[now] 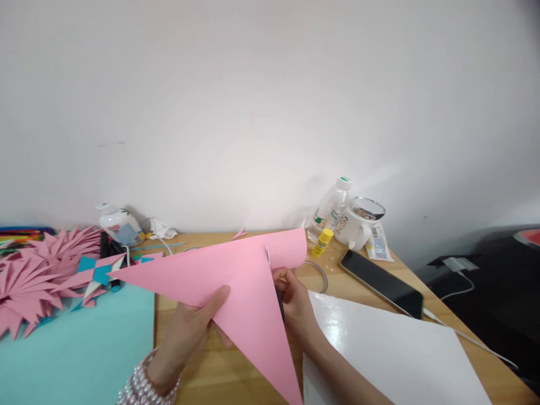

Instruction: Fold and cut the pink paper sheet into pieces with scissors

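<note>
A folded pink paper triangle (236, 287) is held up over the wooden table (198, 371). My left hand (189, 332), with a pearl bracelet at the wrist, grips the paper's lower edge, thumb on top. My right hand (295, 301) is closed behind the paper's right edge on dark-handled scissors (279, 301). A thin blade tip (268, 254) pokes up along the paper's fold. Most of the scissors are hidden by the paper.
Pink paper flowers (37, 270) and a turquoise sheet (76, 349) lie at the left. A white sheet (392, 349) lies at the right, near a phone (382, 281) with a cable. Bottles (331, 211), a glue stick (323, 242) and a mug (358, 225) stand by the wall.
</note>
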A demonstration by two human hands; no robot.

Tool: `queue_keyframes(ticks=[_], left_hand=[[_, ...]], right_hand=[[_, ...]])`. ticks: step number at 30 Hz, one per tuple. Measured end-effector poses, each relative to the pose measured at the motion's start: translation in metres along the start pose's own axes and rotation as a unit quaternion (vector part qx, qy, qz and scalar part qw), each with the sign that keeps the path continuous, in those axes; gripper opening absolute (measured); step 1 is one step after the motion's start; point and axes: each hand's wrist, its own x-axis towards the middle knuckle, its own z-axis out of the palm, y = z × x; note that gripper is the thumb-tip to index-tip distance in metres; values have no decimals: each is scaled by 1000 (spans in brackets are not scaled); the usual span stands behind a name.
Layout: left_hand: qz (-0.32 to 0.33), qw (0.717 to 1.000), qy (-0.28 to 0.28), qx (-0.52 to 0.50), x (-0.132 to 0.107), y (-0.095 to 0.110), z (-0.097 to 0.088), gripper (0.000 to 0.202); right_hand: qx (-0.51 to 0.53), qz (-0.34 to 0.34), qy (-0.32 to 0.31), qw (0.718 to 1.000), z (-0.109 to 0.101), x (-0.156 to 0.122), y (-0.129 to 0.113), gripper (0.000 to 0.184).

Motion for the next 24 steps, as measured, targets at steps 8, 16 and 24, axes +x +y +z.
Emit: queue_keyframes(ticks=[8,16,24], left_hand=[[-5,1000,-7,-15,2,-5,-3,26],[-2,999,8,-38,-1,2,3,26],[-28,999,-2,-34,1,-7,4,30]], right_hand=[[31,21,-1,999,-1,0,1,39],[36,35,-1,999,-2,0,3,39],[14,1,18,1000,1,1,-7,43]])
